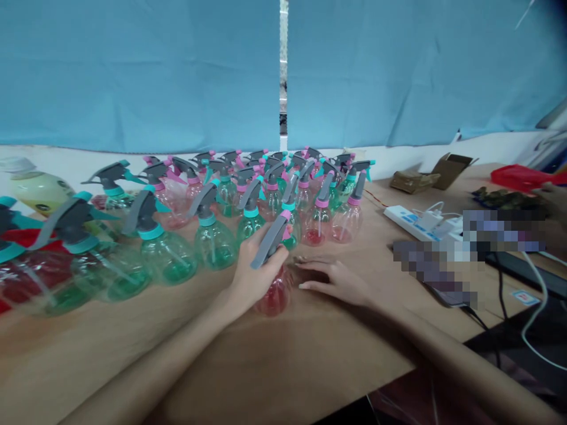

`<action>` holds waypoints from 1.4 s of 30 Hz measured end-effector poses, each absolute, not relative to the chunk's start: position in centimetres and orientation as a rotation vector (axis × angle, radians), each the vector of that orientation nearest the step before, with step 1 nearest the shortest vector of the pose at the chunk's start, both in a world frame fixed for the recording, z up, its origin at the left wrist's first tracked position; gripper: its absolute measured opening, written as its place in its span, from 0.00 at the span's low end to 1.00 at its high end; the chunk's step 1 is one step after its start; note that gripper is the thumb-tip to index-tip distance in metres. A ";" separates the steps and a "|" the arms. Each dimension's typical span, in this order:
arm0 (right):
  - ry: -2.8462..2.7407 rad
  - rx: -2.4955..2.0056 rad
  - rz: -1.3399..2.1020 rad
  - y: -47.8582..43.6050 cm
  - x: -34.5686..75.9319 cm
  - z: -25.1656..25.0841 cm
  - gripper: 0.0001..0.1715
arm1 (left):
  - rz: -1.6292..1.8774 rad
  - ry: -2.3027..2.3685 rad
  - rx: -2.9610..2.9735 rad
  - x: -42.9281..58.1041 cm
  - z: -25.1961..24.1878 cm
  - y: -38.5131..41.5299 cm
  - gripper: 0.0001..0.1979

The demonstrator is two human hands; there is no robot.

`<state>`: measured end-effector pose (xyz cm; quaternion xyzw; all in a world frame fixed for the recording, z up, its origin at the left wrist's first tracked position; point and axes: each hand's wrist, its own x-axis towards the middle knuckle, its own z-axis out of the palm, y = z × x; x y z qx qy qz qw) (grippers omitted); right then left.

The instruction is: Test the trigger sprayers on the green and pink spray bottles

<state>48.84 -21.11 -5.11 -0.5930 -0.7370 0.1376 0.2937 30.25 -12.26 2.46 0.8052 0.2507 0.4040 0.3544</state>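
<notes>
My left hand (256,268) is wrapped round the neck of a spray bottle (275,295) with red liquid, a grey trigger head and a pink nozzle. The bottle is close to the tabletop; whether it touches is hard to tell. To its right, my right hand (334,277) is held low over the table with fingers stretched out and nothing in them. Just beyond the hands stand green spray bottles (217,242) with turquoise collars and pink spray bottles (315,227) with pink collars. My left fingers hide part of the held bottle's neck.
Several more spray bottles (153,254) fill the left and back of the brown table (248,366). A yellowish bottle (35,186) stands far left. On the right are a white power strip (411,221), cables, a phone-like flat object (432,274), an open cardboard box (454,170) and another person's hand (551,198).
</notes>
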 end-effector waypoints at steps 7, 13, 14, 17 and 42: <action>-1.894 -1.547 0.479 -23.4 46.5 -2.6 0.39 | 1.065 0.663 2.104 30.5 2.6 -12.3 0.12; -1.819 -1.487 0.415 -24.2 45.8 -1.0 0.43 | 1.095 0.566 2.073 32.8 2.3 -13.9 0.15; -1.810 -1.496 0.402 -24.4 45.9 -0.8 0.44 | 1.086 0.560 2.068 33.4 2.2 -14.2 0.15; -1.784 -1.541 0.349 -25.4 46.5 -0.5 0.47 | 1.062 0.538 2.067 35.5 2.0 -15.4 0.13; -1.396 -1.904 -0.035 -29.0 61.5 -1.9 0.31 | 0.599 0.443 2.562 40.5 -4.9 -17.6 0.23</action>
